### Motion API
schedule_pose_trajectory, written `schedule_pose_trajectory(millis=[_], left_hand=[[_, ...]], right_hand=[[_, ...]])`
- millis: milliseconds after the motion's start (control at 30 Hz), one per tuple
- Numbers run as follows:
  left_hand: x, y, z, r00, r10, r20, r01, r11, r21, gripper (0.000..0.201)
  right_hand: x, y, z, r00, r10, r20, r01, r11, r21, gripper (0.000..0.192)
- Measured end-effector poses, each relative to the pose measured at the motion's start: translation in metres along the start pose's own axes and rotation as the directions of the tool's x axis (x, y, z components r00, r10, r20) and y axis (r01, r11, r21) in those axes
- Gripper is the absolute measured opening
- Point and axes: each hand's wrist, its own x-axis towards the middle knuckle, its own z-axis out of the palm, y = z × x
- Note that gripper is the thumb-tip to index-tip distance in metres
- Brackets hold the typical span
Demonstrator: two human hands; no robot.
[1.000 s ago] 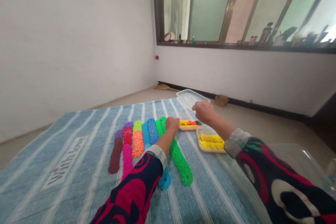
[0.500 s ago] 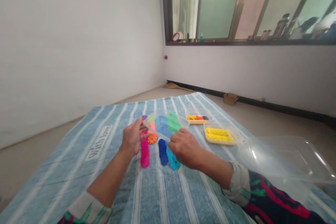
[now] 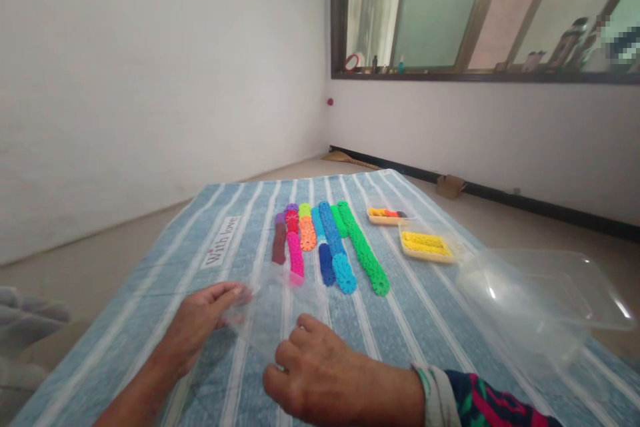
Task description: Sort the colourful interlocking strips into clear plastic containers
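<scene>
A thin, see-through plastic piece (image 3: 273, 300) is in front of me; whether it is a lid, a shallow box or a bag I cannot tell. My left hand (image 3: 205, 317) pinches its left edge between thumb and fingers. My right hand (image 3: 310, 367) is curled closed at its near right edge, fingertips partly hidden. Just beyond lie rows of overlapping plastic snowflake discs: brown (image 3: 279, 243), pink (image 3: 297, 253), orange (image 3: 307, 233), dark blue (image 3: 327, 263), light blue (image 3: 344, 273) and a long green row (image 3: 370, 260). The plastic overlaps the pink row's near end.
On the right stand a box of yellow discs (image 3: 426, 245) and a smaller box of yellow, orange and dark pieces (image 3: 387, 215). A large clear plastic container (image 3: 525, 307) sits nearer me. All rest on a blue striped cloth (image 3: 165, 293) with a "With love" label (image 3: 220, 242).
Both hands have come back toward me and down with the clear plastic, from above the disc rows. The rows are now mostly uncovered. The camera view has shifted slightly.
</scene>
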Motion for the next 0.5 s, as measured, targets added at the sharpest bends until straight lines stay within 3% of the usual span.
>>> schedule_pose_trajectory(millis=[167, 267, 400, 500], left_hand=[[-0.004, -0.021, -0.004, 1.0, 0.021, -0.021, -0.019, 0.997, 0.075, 0.035], [0.002, -0.029, -0.007, 0.998, 0.064, -0.027, -0.06, 0.991, 0.123, 0.036], [0.012, -0.032, -0.011, 0.993, 0.111, -0.027, -0.102, 0.968, 0.227, 0.039], [0.016, -0.028, -0.012, 0.996, 0.089, -0.018, -0.082, 0.97, 0.228, 0.039]], right_hand=[[-0.022, -0.001, -0.007, 0.998, 0.032, -0.052, -0.025, 0.991, 0.134, 0.02], [-0.047, 0.017, 0.007, 0.962, 0.245, -0.119, -0.224, 0.961, 0.165, 0.015], [-0.089, 0.057, 0.025, 0.788, 0.608, -0.092, -0.598, 0.793, 0.118, 0.025], [-0.114, 0.083, 0.026, 0.645, 0.764, 0.004, -0.76, 0.642, 0.1, 0.033]])
